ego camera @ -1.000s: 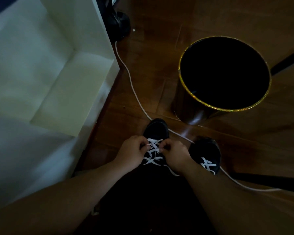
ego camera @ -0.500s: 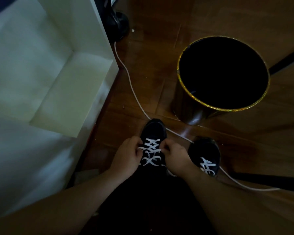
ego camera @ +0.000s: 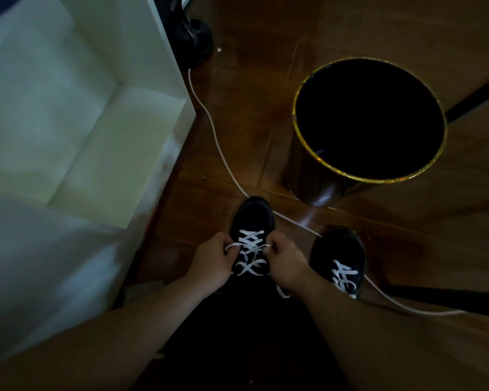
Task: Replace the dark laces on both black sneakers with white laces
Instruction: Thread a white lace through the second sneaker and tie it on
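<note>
the fingers [ego camera: 228, 247] of the left hand [ego camera: 211, 263] are curled and a strand of the white lace [ego camera: 250, 251] is pinched at the near sneaker [ego camera: 251, 221]; the right hand [ego camera: 287, 262] is curled on the strand opposite. the second sneaker [ego camera: 336, 252], white-laced, is set just to the right on the wooden floor [ego camera: 251, 108], over a white cable [ego camera: 212, 125]. a gold-rimmed bin [ego camera: 370, 180] is seen beyond.

glossy wood floor [ego camera: 266, 108], matt black cloth sneakers [ego camera: 253, 214] with flat white woven laces [ego camera: 250, 249], a shiny gold-rimmed bin [ego camera: 316, 190] and smooth white cable [ego camera: 209, 119].
</note>
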The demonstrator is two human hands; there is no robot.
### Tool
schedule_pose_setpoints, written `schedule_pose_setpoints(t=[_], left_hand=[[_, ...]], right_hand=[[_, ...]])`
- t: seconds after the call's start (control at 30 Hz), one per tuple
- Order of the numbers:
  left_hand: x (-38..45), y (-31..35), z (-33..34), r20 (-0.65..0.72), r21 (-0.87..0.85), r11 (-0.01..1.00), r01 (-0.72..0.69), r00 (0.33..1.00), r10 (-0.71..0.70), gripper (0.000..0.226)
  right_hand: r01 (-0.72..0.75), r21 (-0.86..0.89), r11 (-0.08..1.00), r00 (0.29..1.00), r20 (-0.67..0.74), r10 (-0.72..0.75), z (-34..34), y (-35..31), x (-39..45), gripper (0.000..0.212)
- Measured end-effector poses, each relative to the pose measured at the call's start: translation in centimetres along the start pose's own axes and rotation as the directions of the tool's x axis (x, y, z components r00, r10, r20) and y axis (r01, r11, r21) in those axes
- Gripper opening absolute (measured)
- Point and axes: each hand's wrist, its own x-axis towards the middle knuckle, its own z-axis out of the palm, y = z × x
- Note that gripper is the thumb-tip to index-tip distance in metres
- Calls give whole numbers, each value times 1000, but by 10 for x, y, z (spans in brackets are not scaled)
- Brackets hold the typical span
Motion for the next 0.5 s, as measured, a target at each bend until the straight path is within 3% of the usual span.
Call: schedule_pose_setpoints(t=[0.13,0.23,0.37,0.43,0.5], left_hand=[[-2,8,-8,62,101,990,-97,994,91,13],[-5,12,-7,33,167,976,-142,990,138,10],[-4,7,-8,20,29,998,-59,998,59,9],[-2,7,-4,-11,-226,970,86,996,-91,12],[-3,11,-2,-2,-492,843,219,968,-252,21]], right_hand=[[82,-399,913,992,-56,-113,-11,-3,-5,14],[95,-499,861,989,-48,-137,-9,-10,-11,17],[16,-200,980,979,-195,-56,-7,-12,-13,13],[-71,-17,997,964,-257,64,-7,-11,-14,15],[-168,93,981,950,-251,187,-6,-6,-13,22]])
